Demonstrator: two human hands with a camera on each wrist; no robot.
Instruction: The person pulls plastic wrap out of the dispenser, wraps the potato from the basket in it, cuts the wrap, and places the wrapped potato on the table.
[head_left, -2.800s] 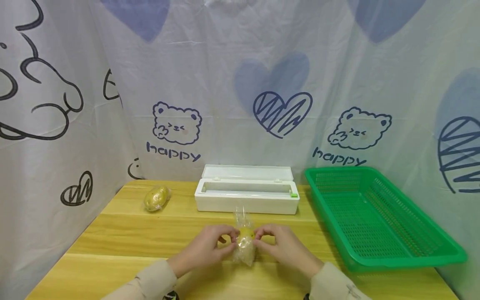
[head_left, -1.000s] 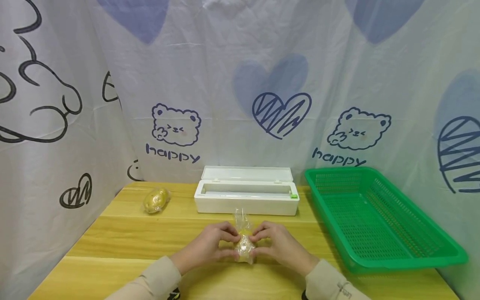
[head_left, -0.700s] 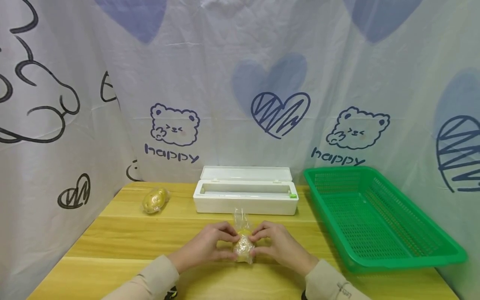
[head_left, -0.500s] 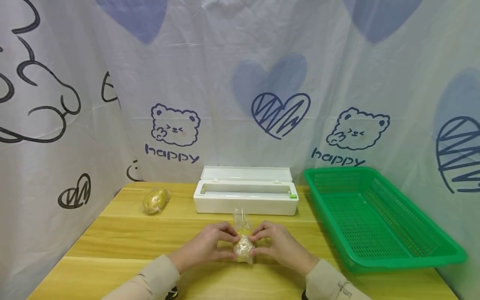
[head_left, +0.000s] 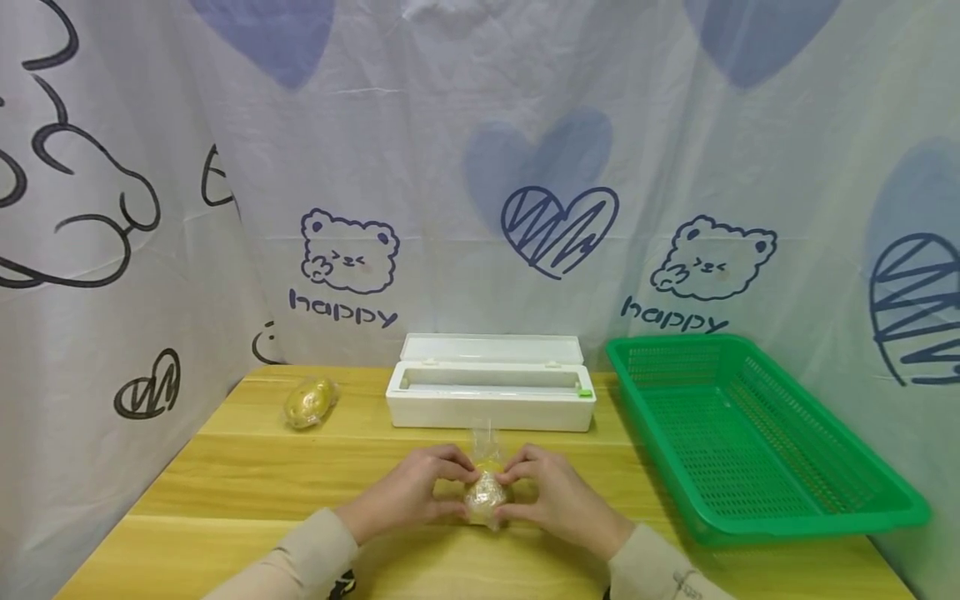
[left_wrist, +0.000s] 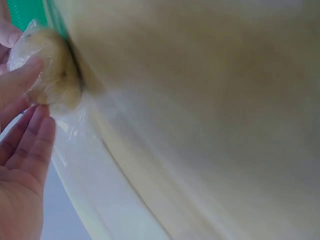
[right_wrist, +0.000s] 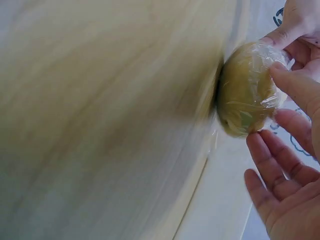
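Note:
A yellow-brown potato [head_left: 486, 493] in clear cling film sits on the table in front of me, between my two hands. My left hand [head_left: 416, 492] pinches the wrapped potato from the left with fingers and thumb. From the right, my right hand [head_left: 553, 497] grips it the same way, thumb low at the near end. A loose tail of film [head_left: 486, 442] sticks out at the far end toward the white box. Both wrist views show the film lying crinkled over the potato [right_wrist: 244, 92], with the thumbs on it and the lower fingers spread.
A white cling film dispenser box [head_left: 491, 412] with its lid raised and a green slider stands behind the hands. Another film-wrapped potato [head_left: 310, 403] lies at the back left. On the right is a green perforated basket [head_left: 701, 510]. A printed curtain [head_left: 450, 275] hangs behind the wooden table [head_left: 247, 492].
Both hands have gone from holding the film's sides to pressing finger and thumb on the potato, and the film at its near end is more bunched. The right thumb has just shifted slightly inward.

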